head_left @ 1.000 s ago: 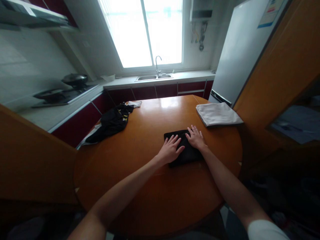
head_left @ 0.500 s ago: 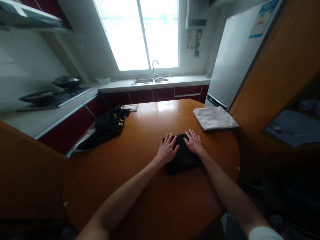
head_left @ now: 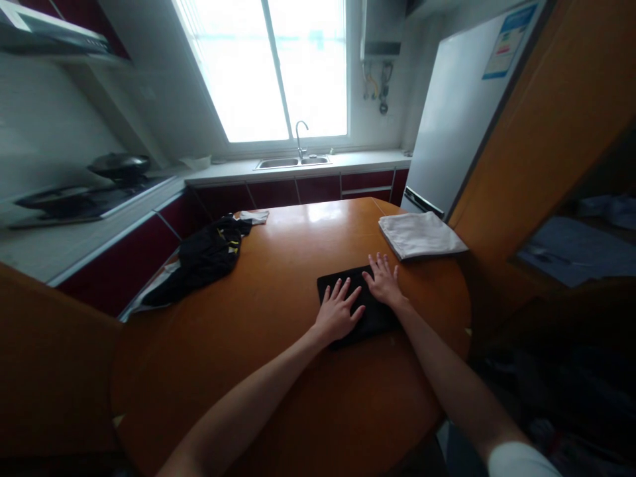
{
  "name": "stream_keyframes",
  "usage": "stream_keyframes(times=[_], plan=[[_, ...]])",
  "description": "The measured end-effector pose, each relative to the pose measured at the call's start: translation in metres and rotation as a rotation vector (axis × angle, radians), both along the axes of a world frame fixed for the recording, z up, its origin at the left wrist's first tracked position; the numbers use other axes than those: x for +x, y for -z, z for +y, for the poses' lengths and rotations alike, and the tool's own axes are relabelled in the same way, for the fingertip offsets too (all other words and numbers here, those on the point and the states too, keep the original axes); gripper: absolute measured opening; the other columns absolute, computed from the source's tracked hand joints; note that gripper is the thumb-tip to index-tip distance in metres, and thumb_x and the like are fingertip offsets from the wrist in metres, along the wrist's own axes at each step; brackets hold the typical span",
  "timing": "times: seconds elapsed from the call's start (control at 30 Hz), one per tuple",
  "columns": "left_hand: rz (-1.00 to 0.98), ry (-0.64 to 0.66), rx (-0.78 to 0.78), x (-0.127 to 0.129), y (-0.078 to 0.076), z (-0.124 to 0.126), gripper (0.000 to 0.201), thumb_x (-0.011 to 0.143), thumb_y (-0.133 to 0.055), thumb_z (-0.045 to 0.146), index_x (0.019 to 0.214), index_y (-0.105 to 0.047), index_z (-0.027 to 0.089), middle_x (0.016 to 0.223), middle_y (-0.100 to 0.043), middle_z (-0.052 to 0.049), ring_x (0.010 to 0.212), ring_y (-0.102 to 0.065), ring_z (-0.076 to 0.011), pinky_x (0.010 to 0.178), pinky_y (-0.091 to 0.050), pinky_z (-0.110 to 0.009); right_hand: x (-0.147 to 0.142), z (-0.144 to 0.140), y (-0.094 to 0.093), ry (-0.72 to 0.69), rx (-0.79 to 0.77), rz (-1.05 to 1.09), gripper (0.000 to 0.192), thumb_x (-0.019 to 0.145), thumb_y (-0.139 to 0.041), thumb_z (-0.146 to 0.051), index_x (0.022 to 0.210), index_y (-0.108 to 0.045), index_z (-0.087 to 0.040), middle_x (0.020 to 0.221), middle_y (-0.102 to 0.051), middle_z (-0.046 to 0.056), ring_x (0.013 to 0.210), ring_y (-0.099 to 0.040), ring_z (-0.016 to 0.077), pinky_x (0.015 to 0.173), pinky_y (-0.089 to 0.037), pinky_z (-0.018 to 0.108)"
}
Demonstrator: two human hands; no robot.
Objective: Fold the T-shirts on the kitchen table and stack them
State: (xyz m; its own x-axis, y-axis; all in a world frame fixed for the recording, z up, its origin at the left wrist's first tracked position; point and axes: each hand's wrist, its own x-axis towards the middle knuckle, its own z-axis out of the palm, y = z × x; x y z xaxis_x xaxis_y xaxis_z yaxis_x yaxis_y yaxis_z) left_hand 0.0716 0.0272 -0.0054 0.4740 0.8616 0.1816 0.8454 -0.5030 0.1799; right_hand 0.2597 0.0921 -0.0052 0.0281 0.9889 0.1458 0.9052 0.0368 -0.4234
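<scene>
A flat, folded black cloth (head_left: 370,321) lies on the wooden table (head_left: 278,285); its exact kind cannot be made out. My left hand (head_left: 339,314) rests palm down on its left part with the fingers spread. On the upper right part lies my right hand (head_left: 383,282), also flat, its fingers apart and reaching past the cloth's far edge. Neither hand grips anything. Part of the cloth is hidden beneath both hands.
At the table's left edge lies a rumpled pile of dark clothes (head_left: 203,255) with white pieces. A folded white cloth (head_left: 422,235) sits at the far right. Beyond the table are a sink (head_left: 291,162), a stove with pans (head_left: 119,165) and a fridge (head_left: 447,119).
My left hand has slid down the cloth, toward me, uncovering its far left corner. My right hand stays at nearly the same spot. The whole view has shifted slightly.
</scene>
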Motion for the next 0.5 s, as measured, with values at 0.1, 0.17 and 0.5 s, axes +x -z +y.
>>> stream_keyframes(times=[0.1, 0.17, 0.5], plan=[[-0.022, 0.029, 0.101, 0.003, -0.013, -0.007, 0.054, 0.101, -0.047, 0.048, 0.15, -0.048, 0.026, 0.166, -0.026, -0.009, 0.154, -0.017, -0.0336, 0.123, -0.015, -0.06, 0.021, 0.001, -0.012, 0.213, 0.148, 0.099, 0.056, 0.103, -0.034, -0.036, 0.154, -0.04, -0.013, 0.163, -0.03, 0.015, 0.153, -0.021, 0.0296, 0.122, -0.017, 0.053], [-0.036, 0.094, 0.144, 0.005, -0.02, -0.014, 0.05, 0.103, -0.044, 0.044, 0.149, -0.049, 0.024, 0.164, -0.03, -0.009, 0.154, -0.019, -0.031, 0.124, -0.016, -0.058, 0.039, 0.002, -0.018, 0.292, 0.119, 0.168, 0.05, 0.101, -0.035, -0.028, 0.143, -0.054, -0.009, 0.15, -0.05, 0.02, 0.142, -0.042, 0.0286, 0.116, -0.03, 0.04], [-0.082, 0.239, 0.136, 0.017, -0.026, -0.043, 0.053, 0.103, -0.045, 0.044, 0.151, -0.044, 0.022, 0.159, -0.04, -0.011, 0.151, -0.029, -0.0308, 0.122, -0.026, -0.058, 0.055, -0.004, -0.019, 0.16, -0.16, 0.253, 0.024, 0.091, -0.062, -0.034, 0.084, -0.077, -0.016, 0.094, -0.078, 0.014, 0.094, -0.073, 0.0251, 0.074, -0.047, 0.025]])
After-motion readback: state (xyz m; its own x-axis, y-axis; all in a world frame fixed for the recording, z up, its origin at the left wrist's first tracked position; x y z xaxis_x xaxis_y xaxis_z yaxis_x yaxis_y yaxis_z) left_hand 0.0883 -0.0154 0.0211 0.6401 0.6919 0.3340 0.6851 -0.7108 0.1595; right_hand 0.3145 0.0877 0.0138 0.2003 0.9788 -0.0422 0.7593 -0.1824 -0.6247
